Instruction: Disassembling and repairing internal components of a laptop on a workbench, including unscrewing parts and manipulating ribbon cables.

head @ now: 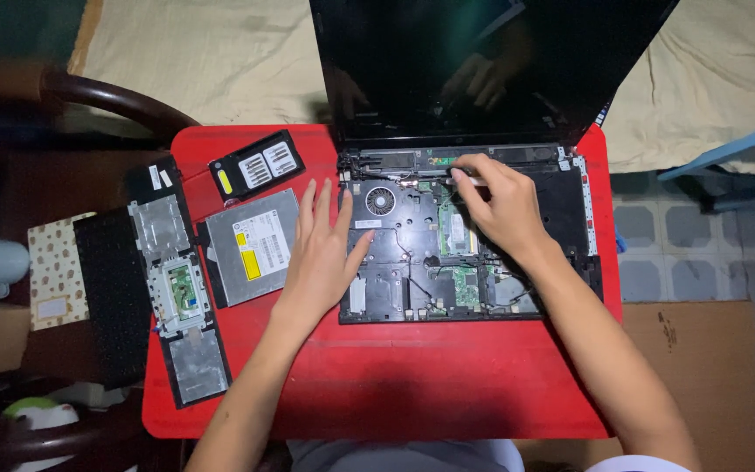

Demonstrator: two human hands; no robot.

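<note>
Red table (412,385): left hand (323,253) flat, open on opened laptop (395,288); right hand (504,205) pinching thin tool (467,178) near hinge.

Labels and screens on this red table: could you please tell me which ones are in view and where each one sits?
Laptop screen: top centre, upright, dark, switched off.
Optical drive: left of the opened laptop base, grey, bearing a white label with a yellow patch.
Small black cover: above the drive, with white stickers and one yellow.
</note>
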